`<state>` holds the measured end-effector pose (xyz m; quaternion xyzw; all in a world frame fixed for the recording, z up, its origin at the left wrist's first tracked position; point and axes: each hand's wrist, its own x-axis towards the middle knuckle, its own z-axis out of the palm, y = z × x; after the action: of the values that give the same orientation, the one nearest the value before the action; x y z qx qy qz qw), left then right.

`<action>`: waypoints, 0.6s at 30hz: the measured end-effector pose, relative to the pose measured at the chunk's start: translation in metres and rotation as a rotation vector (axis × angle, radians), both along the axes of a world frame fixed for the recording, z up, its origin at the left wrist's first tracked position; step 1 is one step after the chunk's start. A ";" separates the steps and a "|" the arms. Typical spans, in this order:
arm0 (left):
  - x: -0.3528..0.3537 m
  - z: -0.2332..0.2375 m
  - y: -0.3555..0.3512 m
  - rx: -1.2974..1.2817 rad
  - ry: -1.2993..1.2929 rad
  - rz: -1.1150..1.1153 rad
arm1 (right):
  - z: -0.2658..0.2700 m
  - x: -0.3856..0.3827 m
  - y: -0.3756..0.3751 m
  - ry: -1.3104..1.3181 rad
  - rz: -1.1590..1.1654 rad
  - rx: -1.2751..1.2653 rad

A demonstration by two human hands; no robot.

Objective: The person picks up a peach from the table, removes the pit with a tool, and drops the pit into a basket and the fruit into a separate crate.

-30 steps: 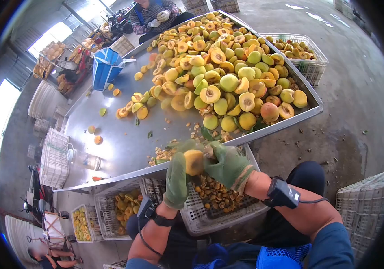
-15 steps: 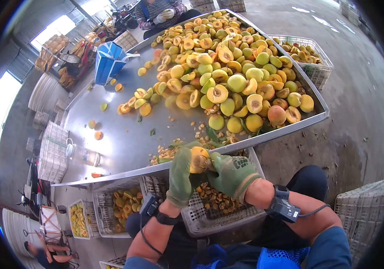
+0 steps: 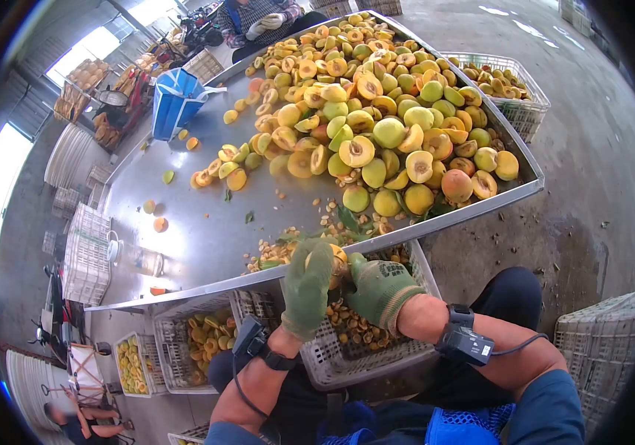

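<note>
Lower centre: gloved left hand (image 3: 307,285) and right hand (image 3: 378,288) both clamped on peach (image 3: 334,265), above crate (image 3: 376,356) at steel worktop (image 3: 199,237) edge.

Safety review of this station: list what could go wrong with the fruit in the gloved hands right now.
1. The fruit, squeezed between the left hand and right hand, could slip and drop into the crate below.
2. Loose pits lie near the table edge; a wrist could likely sweep them off.

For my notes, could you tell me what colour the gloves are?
Green: left glove, right glove, head view.
</note>
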<state>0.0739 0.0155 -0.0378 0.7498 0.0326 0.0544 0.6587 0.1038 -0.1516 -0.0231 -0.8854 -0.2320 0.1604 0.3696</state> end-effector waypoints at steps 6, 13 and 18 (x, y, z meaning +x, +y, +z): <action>-0.004 0.012 -0.011 0.070 -0.086 0.072 | 0.002 -0.005 0.005 0.134 -0.012 0.089; -0.003 0.015 -0.023 0.061 -0.141 0.148 | 0.000 -0.005 0.007 0.239 0.010 0.204; -0.002 0.011 -0.023 0.075 -0.199 0.135 | 0.016 -0.001 -0.001 0.473 0.097 0.317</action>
<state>0.0720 -0.0072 -0.0267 0.7610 0.0152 0.1741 0.6248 0.1026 -0.1528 -0.0071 -0.7427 -0.2035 0.3415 0.5389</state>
